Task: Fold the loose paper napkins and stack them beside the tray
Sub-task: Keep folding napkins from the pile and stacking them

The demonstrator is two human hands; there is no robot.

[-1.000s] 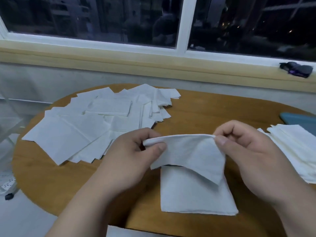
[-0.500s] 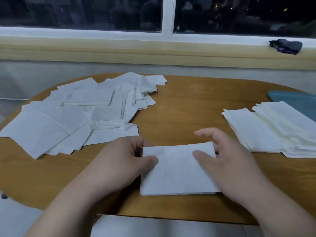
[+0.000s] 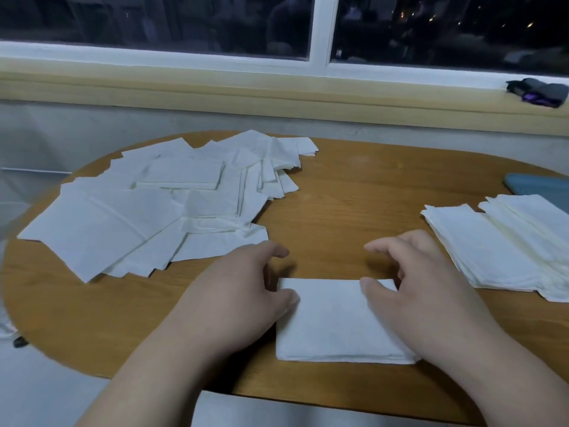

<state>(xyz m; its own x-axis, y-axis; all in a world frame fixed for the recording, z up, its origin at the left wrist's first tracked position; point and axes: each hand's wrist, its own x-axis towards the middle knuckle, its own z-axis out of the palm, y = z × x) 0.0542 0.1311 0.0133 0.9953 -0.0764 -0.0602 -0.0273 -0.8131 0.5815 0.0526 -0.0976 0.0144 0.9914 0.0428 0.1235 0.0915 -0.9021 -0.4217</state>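
A folded napkin point(image 3: 338, 322) lies flat on the tabletop point(image 3: 354, 204) right at the near edge, between the two hands, where both can bear on it squarely. The left hand point(image 3: 243, 291) covers its left edge with the thumb laid across the upper left corner. The right hand point(image 3: 421, 291) overlaps its right side with the thumb pressed on the far edge. Neither hand grips the paper: the fingers of both are spread and only loosely curved, lifted clear of the wood beyond the napkin, so only thumbs and palms touch it. That hold looks meant to flatten the crease and keep the layers square, since thin paper tends to spring open. The fold itself seems finished, and what remains for this piece is probably carrying it over to the right. There the stack point(image 3: 508, 241) of folded napkins sits, fanned a little rather than flush, just beside the blue tray point(image 3: 542, 186) whose corner shows at the frame's right edge. The stack is close enough to reach without shifting the body. On the far left, well apart from it, the loose pile point(image 3: 138, 217) sprawls in overlapping sheets at many angles. Keeping the two apart stops done and undone from mixing. With that much unfolded paper left, the task looks far from over. A dark object point(image 3: 538, 90) rests on the sill point(image 3: 277, 87).
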